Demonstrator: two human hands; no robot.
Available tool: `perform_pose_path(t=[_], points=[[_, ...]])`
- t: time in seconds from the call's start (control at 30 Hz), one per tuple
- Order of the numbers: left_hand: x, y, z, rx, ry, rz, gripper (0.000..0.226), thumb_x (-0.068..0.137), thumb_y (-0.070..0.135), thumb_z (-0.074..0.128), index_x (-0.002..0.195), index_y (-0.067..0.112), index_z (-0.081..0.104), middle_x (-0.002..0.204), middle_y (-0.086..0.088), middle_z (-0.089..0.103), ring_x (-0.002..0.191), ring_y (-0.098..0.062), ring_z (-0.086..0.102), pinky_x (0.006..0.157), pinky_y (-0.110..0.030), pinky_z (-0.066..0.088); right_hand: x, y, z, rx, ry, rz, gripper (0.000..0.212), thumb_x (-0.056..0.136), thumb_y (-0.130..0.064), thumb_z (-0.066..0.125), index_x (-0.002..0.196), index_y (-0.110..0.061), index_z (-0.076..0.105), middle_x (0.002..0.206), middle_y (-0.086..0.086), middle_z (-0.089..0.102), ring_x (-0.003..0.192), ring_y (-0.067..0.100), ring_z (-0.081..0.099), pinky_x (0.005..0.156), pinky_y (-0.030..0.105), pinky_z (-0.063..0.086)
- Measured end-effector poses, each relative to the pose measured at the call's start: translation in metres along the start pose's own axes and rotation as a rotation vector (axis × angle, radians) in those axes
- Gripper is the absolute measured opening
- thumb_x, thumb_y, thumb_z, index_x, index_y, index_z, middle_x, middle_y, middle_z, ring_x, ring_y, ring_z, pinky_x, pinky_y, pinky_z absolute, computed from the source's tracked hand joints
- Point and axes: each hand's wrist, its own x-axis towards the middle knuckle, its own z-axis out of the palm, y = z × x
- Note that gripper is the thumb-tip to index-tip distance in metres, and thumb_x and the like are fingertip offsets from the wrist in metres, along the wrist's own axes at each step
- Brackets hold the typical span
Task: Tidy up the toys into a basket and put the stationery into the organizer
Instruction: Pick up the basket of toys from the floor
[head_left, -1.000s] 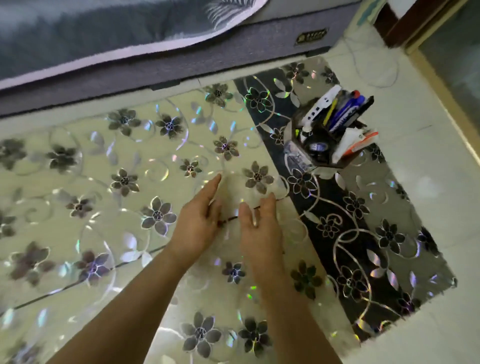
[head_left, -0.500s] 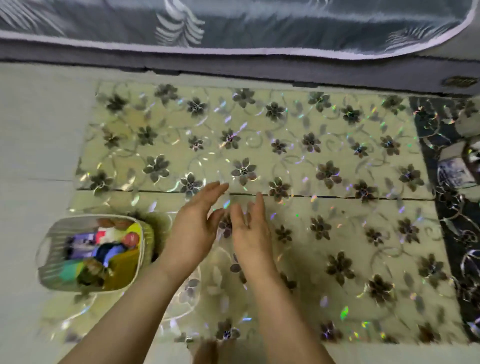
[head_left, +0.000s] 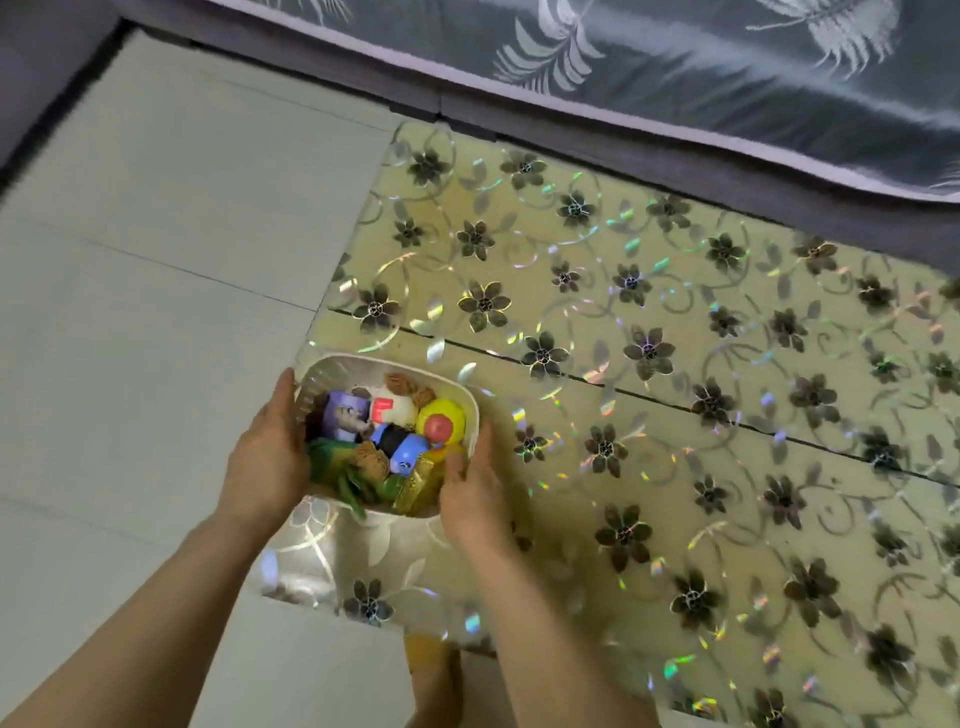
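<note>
Head view: shifted left from mid-mat, now clasping the basket (head_left: 385, 364) at the floral mat's (head_left: 675, 415) left edge. Left hand (head_left: 267, 457) gripping its left wall, right hand (head_left: 472, 493) its near-right corner; long axis diagonal. Filled with toys (head_left: 395, 431), apparently tidied. No organizer visible.

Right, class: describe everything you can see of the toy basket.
The basket is a small off-white tub, seemingly plastic, with rounded corners and ribbed walls. It sits upright at the floral mat's left edge, packed with mixed toys, a yellow ball among them. The left hand and right hand clasp its opposite sides.
</note>
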Motion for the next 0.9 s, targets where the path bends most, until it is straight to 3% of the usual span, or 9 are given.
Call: perform_pose_path(t=[0.13,0.3,0.37,0.6,0.73,0.9], points=[[0.004,-0.008,0.006,-0.049,0.049,-0.030,0.074,0.079,-0.003,0.051,0.142,0.030,0.030,0.106,-0.021,0.066,0.090,-0.043,0.060,0.071,-0.035,0.039,0.003,0.006,0.005,0.043,0.026,0.013,0.055,0.103,-0.012,0.031,0.153,-0.029,0.015,0.143,0.006,0.049,0.122,0.028,0.051,0.085,0.024,0.036],[-0.006,0.026,0.015,-0.044,0.075,0.074,0.070,0.079,-0.002,0.052,0.138,0.034,0.035,0.101,-0.018,0.068,0.084,-0.042,0.062,0.070,-0.035,0.044,0.001,0.027,-0.030,0.097,0.069,0.043,0.056,0.102,-0.011,0.032,0.152,-0.031,0.016,0.141,0.007,0.051,0.115,0.029,0.054,0.078,0.018,0.036],[-0.012,0.052,0.023,-0.046,0.073,0.128,0.070,0.080,-0.003,0.052,0.138,0.033,0.036,0.100,-0.019,0.068,0.082,-0.041,0.062,0.068,-0.034,0.044,-0.001,0.038,-0.055,0.114,0.074,0.057,0.055,0.103,-0.012,0.033,0.152,-0.030,0.016,0.143,0.003,0.048,0.119,0.026,0.051,0.068,0.015,0.028],[-0.032,0.174,0.080,-0.009,-0.027,0.335,0.069,0.081,-0.001,0.054,0.139,0.032,0.034,0.104,-0.019,0.069,0.089,-0.040,0.063,0.067,-0.031,0.041,-0.002,0.101,-0.164,0.247,0.272,0.105,0.054,0.100,-0.011,0.035,0.150,-0.030,0.024,0.132,0.004,0.056,0.114,0.026,0.054,0.089,0.030,0.041],[-0.053,0.251,0.122,0.018,-0.078,0.464,0.072,0.079,0.001,0.059,0.139,0.030,0.034,0.105,-0.018,0.069,0.091,-0.040,0.063,0.071,-0.036,0.047,-0.012,0.142,-0.237,0.271,0.414,0.108,0.048,0.101,-0.014,0.034,0.148,-0.025,0.030,0.130,0.004,0.057,0.113,0.028,0.054,0.074,0.024,0.034],[-0.094,0.346,0.179,0.034,-0.119,0.612,0.071,0.081,0.000,0.055,0.142,0.028,0.033,0.110,-0.019,0.067,0.097,-0.041,0.061,0.072,-0.035,0.042,-0.025,0.198,-0.324,0.320,0.590,0.144,0.045,0.101,-0.017,0.036,0.144,-0.031,0.034,0.126,0.006,0.061,0.110,0.031,0.058,0.088,0.035,0.046]])
